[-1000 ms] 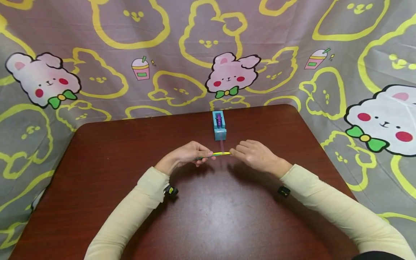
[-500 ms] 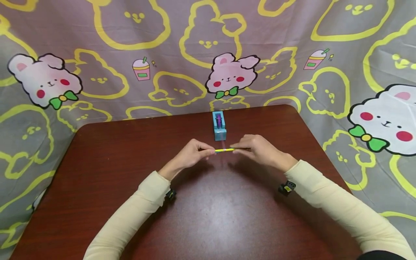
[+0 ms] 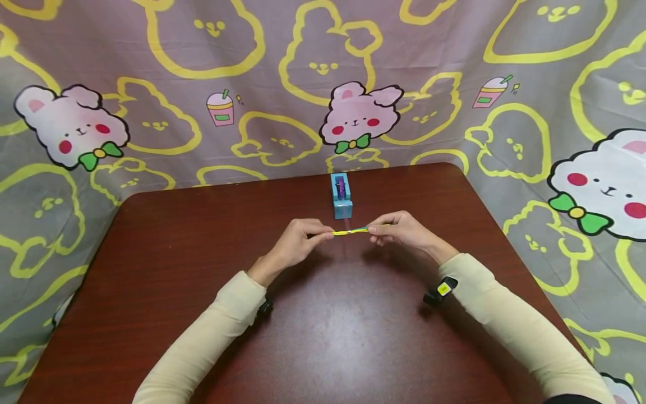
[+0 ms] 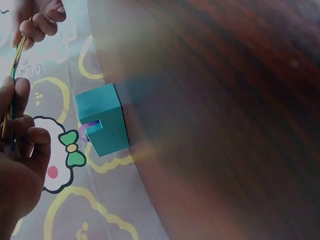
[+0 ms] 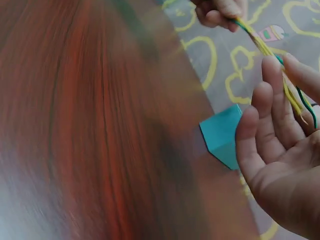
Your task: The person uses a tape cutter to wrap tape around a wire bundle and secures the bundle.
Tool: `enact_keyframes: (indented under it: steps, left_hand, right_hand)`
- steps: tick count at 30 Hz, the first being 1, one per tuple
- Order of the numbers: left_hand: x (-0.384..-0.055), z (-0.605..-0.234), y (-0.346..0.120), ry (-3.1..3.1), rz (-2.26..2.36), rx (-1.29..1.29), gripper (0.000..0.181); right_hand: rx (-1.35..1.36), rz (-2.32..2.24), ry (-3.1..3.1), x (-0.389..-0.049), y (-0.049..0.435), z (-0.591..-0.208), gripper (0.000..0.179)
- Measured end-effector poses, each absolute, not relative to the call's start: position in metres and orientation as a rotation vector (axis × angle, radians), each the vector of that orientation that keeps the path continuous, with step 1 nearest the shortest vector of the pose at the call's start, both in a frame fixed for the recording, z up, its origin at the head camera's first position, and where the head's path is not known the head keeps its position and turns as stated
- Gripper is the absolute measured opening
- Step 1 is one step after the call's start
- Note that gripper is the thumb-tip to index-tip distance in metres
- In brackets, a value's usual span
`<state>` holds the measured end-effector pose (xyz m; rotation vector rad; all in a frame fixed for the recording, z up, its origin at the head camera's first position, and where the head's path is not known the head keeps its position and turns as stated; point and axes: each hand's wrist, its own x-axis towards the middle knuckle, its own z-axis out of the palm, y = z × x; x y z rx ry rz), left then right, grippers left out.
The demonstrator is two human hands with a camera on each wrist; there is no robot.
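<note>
My left hand pinches one end of a thin bundle of yellow and blue-green wires between thumb and fingers. At the other end, my right hand pinches it, the loose wire ends lying over its palm. The bundle runs level between both hands, above the table. Behind it stands a blue tape dispenser with a purple roll. A narrow strip of clear tape stretches from the dispenser to the middle of the bundle. In the left wrist view, the dispenser shows its side.
The brown wooden table reaches back to a patterned cloth that hangs behind and on both sides. Dark wrist cameras sit under the beige sleeves.
My right hand has turned from back up to palm more upward and now pinches the wires' right end. The left hand's fingers have turned too. The bundle has risen slightly toward the dispenser.
</note>
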<state>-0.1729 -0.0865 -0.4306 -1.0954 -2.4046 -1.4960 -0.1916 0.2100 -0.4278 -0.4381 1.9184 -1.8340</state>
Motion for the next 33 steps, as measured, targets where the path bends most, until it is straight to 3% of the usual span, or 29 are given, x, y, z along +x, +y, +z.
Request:
enact_keyframes:
  steps: [7, 13, 23, 33]
  left_hand:
    - [-0.171, -0.431, -0.088, -2.383, -1.297, -1.143, 0.013]
    - [-0.171, -0.432, -0.089, -2.365, -1.193, -1.197, 0.012]
    - [-0.172, -0.431, -0.089, -2.378, -1.264, -1.147, 0.016]
    - [-0.172, -0.43, -0.088, -2.41, -1.464, -1.02, 0.017]
  right_hand:
    - [-0.113, -1.899, 1.483, -0.189, 0.208, -0.434, 0.022]
    - [-0.023, -1.909, 1.409, -0.189, 0.207, -0.435, 0.027]
    - [-0.21, -1.889, 1.728, -0.186, 0.208, -0.423, 0.013]
    - [-0.533, -1.676, 2.265, -0.18, 0.205, -0.413, 0.016]
